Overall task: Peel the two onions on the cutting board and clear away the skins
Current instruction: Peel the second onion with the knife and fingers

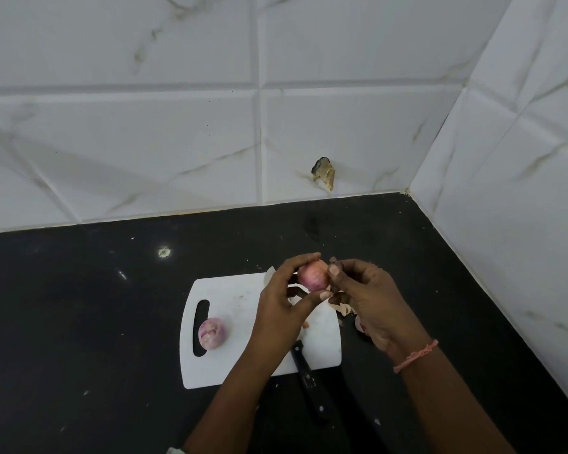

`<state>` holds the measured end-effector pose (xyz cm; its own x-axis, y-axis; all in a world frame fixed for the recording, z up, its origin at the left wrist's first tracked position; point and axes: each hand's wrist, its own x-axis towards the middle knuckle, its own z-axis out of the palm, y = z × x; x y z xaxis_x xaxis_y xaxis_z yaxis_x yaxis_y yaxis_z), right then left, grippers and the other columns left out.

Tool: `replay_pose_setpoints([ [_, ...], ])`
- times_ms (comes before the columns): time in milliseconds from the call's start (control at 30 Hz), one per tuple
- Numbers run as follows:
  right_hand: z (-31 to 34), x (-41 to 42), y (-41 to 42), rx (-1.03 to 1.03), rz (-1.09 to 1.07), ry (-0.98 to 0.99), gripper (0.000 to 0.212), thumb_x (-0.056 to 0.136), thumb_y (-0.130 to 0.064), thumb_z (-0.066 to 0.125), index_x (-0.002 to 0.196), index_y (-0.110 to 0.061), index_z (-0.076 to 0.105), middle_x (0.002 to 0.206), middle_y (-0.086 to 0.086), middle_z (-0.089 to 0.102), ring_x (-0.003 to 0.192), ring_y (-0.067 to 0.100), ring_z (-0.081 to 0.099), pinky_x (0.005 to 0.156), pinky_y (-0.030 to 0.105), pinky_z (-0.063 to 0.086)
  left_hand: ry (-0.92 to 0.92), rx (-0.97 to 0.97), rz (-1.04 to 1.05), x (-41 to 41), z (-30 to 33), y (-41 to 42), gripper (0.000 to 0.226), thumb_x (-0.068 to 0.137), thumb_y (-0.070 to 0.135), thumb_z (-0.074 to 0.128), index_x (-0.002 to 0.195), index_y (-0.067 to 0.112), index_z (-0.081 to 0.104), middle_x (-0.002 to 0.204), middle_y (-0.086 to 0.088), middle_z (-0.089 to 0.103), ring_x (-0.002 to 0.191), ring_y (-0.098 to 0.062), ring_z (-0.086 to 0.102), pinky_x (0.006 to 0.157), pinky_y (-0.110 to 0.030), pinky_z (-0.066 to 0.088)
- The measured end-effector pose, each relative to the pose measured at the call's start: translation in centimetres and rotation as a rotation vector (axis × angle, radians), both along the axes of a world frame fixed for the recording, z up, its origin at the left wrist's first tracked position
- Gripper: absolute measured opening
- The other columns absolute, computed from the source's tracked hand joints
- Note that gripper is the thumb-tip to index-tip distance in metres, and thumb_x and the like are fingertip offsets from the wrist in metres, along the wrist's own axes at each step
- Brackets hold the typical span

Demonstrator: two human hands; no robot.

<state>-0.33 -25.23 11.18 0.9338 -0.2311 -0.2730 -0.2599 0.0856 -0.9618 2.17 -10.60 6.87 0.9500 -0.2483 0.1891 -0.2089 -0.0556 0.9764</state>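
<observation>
Two hands on one onion [313, 275] above the cutting board [243, 309]: my left hand [284, 298] grips it, right hand [363, 298] pinches its skin. Other onion [212, 333] sits peeled by the board's handle slot, skins [343, 309] just beside my right hand.

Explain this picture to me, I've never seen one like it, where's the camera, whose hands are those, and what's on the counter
There is no machine here. The camera sits on a person's head and looks forward and down, so the two arms reaching in from the bottom are that person's own.

The left hand holds a small reddish onion above a white cutting board. The right hand, with a pink thread bracelet on its wrist, picks at the onion's skin.

A second onion lies on the board near its handle slot. Loose skins lie by the board's right edge. A black-handled knife rests across the board's near edge. All this sits on a black counter against a white tiled wall.
</observation>
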Motion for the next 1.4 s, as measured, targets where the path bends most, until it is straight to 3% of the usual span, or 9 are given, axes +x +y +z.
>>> replay_pose_setpoints([
  [300, -0.5, -0.5, 0.6, -0.088, -0.129, -0.113, 0.009, 0.084, -0.006, 0.069, 0.09, -0.011, 0.072, 0.083, 0.001, 0.073, 0.078, 0.018, 0.071, 0.058, 0.026, 0.057, -0.03, 0.043, 0.051, 0.1, -0.4, 0.0, 0.059, 0.079, 0.018, 0.082, 0.125, 0.041, 0.055, 0.129, 0.019, 0.057, 0.113, -0.009, 0.06, 0.088, -0.023, 0.055],
  [533, -1.2, 0.0, -0.1, -0.389, 0.028, -0.1, 0.011, 0.097, -0.016, 0.053, 0.103, -0.015, 0.062, 0.1, 0.003, 0.065, 0.09, 0.016, 0.065, 0.068, 0.027, 0.058, 0.008, 0.032, 0.013, 0.0, 0.0, 0.0, 0.058, 0.079, 0.02, 0.082, 0.122, 0.046, 0.053, 0.124, 0.024, 0.057, 0.107, -0.001, 0.059, 0.082, -0.015, 0.052],
  [833, -0.6, -0.3, 0.4, -0.479, 0.121, -0.238, 0.013, 0.098, -0.013, 0.051, 0.092, -0.022, 0.057, 0.088, -0.002, 0.063, 0.079, 0.01, 0.06, 0.064, 0.021, 0.052, 0.217, -0.129, 0.009, 0.1, 0.1, 0.0, 0.038, 0.085, 0.029, 0.073, 0.119, 0.041, 0.06, 0.12, 0.016, 0.062, 0.106, -0.005, 0.063, 0.079, -0.018, 0.054],
  [933, -0.5, -0.5, 0.4, -0.362, 0.121, -0.204, 0.008, 0.095, -0.012, 0.056, 0.091, -0.016, 0.061, 0.084, -0.004, 0.063, 0.075, 0.006, 0.06, 0.066, 0.025, 0.053, 0.367, -0.228, -0.067, -0.1, 0.5, 0.4, 0.039, 0.085, 0.045, 0.064, 0.124, 0.039, 0.062, 0.121, 0.007, 0.065, 0.098, -0.014, 0.068, 0.078, -0.024, 0.055],
  [1033, 0.0, -0.7, 0.4, 0.031, 0.03, -0.144, 0.012, 0.095, -0.01, 0.052, 0.099, -0.005, 0.063, 0.086, 0.004, 0.068, 0.074, 0.013, 0.063, 0.063, 0.028, 0.055, 0.488, -0.311, -0.118, -0.6, 0.8, 0.2, 0.04, 0.089, 0.051, 0.055, 0.124, 0.034, 0.065, 0.114, 0.0, 0.068, 0.078, -0.012, 0.057, 0.074, -0.026, 0.047],
  [1133, 0.0, -0.5, 0.0, 0.34, -0.032, -0.113, 0.016, 0.095, -0.014, 0.05, 0.096, -0.005, 0.063, 0.086, 0.01, 0.069, 0.072, 0.018, 0.064, 0.062, 0.031, 0.054, 0.703, -0.465, -0.166, -0.3, 1.2, -0.3, 0.043, 0.097, 0.045, 0.049, 0.128, 0.019, 0.063, 0.094, -0.006, 0.062, 0.064, -0.01, 0.047, 0.06, -0.023, 0.041],
  [1233, -0.5, -0.1, -0.3, 0.455, -0.228, -0.07, 0.012, 0.093, -0.012, 0.055, 0.094, -0.006, 0.065, 0.082, 0.01, 0.07, 0.068, 0.016, 0.065, 0.063, 0.032, 0.054, 0.917, -0.634, -0.247, -0.2, 1.7, -0.3, 0.044, 0.092, 0.029, 0.049, 0.129, 0.007, 0.057, 0.097, -0.013, 0.058, 0.062, -0.013, 0.048, 0.052, -0.022, 0.041],
  [1333, -1.1, -0.1, -1.0, 0.215, -0.446, -0.018, 0.007, 0.089, -0.002, 0.062, 0.095, -0.004, 0.062, 0.087, 0.012, 0.069, 0.066, 0.015, 0.067, 0.06, 0.027, 0.056, 0.926, -0.623, -0.282, -0.2, 1.7, -0.1, 0.031, 0.098, 0.027, 0.041, 0.11, 0.006, 0.059, 0.09, -0.01, 0.063, 0.06, -0.013, 0.048, 0.052, -0.022, 0.04],
  [1400, -1.8, -0.1, -1.8, -0.127, -0.388, 0.045, 0.016, 0.087, 0.0, 0.063, 0.099, -0.011, 0.064, 0.101, 0.007, 0.068, 0.078, 0.011, 0.067, 0.065, 0.023, 0.055, 0.907, -0.581, -0.286, -0.1, 1.8, 0.0, 0.033, 0.1, 0.03, 0.036, 0.108, 0.006, 0.058, 0.083, -0.008, 0.063, 0.057, -0.013, 0.047, 0.05, -0.022, 0.039],
])
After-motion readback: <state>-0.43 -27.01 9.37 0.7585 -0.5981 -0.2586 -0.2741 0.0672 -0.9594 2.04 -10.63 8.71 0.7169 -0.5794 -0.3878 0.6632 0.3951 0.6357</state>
